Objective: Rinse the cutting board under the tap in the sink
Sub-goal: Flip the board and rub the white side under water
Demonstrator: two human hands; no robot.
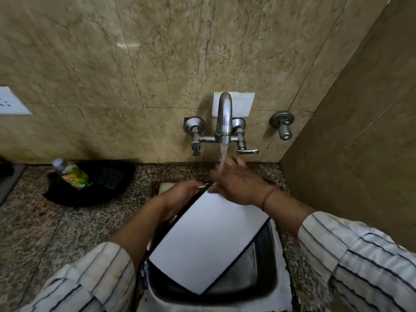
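Note:
A white cutting board (209, 239) lies tilted over the steel sink (254, 275), its far end raised toward the tap (225, 118). Water runs from the tap spout onto my right hand (236, 183), which rests flat, fingers spread, on the board's far end. My left hand (180, 197) grips the board's left far edge, fingers curled around its dark rim. The board's near corner dips into the sink bowl.
A green-labelled bottle (72, 174) lies in a black bowl (94, 183) on the speckled granite counter (45, 233) to the left. Tap handles (246, 150) and a separate wall valve (283, 127) stick out of the marble wall. A side wall closes in on the right.

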